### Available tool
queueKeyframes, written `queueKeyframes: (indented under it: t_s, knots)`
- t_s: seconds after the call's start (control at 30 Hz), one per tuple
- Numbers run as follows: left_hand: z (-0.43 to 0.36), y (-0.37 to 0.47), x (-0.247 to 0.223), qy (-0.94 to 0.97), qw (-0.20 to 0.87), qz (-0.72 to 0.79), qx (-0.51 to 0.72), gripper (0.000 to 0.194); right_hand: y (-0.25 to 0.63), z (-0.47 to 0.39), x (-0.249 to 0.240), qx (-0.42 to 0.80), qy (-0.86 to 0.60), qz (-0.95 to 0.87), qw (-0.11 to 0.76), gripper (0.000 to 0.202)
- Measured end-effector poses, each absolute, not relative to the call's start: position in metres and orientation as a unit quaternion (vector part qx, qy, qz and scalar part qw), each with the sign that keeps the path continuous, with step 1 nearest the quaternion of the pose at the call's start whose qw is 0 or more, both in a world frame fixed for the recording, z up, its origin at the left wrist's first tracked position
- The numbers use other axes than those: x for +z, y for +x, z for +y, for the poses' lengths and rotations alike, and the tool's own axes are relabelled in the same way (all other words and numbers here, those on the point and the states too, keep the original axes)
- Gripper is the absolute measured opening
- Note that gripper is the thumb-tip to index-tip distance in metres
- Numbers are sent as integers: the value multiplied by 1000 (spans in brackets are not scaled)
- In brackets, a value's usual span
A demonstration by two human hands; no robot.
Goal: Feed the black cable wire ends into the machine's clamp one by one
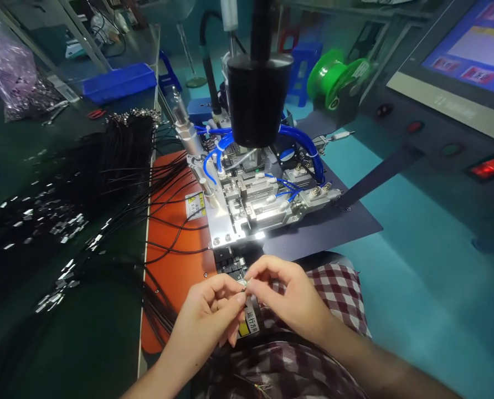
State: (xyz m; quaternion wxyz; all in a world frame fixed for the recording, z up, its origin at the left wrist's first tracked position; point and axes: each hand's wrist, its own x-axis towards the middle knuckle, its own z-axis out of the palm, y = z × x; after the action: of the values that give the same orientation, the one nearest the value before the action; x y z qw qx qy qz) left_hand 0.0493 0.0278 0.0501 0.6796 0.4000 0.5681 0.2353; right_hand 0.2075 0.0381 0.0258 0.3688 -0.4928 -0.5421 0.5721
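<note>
My left hand (216, 310) pinches something tiny between thumb and forefinger, too small to make out. Opposite it, the fingertips of my right hand (286, 288) are pressed together on a small item, perhaps greenish, also too small to name. The two pinches nearly touch, just in front of a metal machine (259, 205) with blue tubes. Beneath the hands a label (250, 321) shows on a narrow track. Black cables (168, 246) run from the left across an orange plate (176, 288) toward the machine.
A large bundle of black cables (122, 147) lies on the dark table at left, with a blue tray (120, 83) and a plastic bag (14, 66) behind. A black cylinder (255, 100) hangs above the machine. To the right are a green spool (328, 77) and a control panel (442, 105).
</note>
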Motion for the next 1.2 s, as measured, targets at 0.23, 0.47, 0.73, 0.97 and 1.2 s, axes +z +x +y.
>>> queueKeyframes:
  t_s: [0.23, 0.47, 0.73, 0.97, 1.2]
  knots:
    - [36, 49, 40, 367, 677, 573, 280, 27, 201, 40, 7, 690, -480, -394, 372, 19]
    - [38, 42, 35, 331, 714, 543, 293, 25, 206, 39, 3, 671, -509, -397, 365, 16]
    - [38, 36, 31, 317, 739, 519, 289, 23, 192, 45, 4, 684, -491, -391, 371, 14]
    - [35, 35, 28, 305, 752, 499, 305, 21, 186, 37, 0, 701, -497, -316, 403, 16]
    - [33, 36, 27, 316, 751, 493, 304, 19, 184, 33, -2, 703, -497, -297, 413, 14]
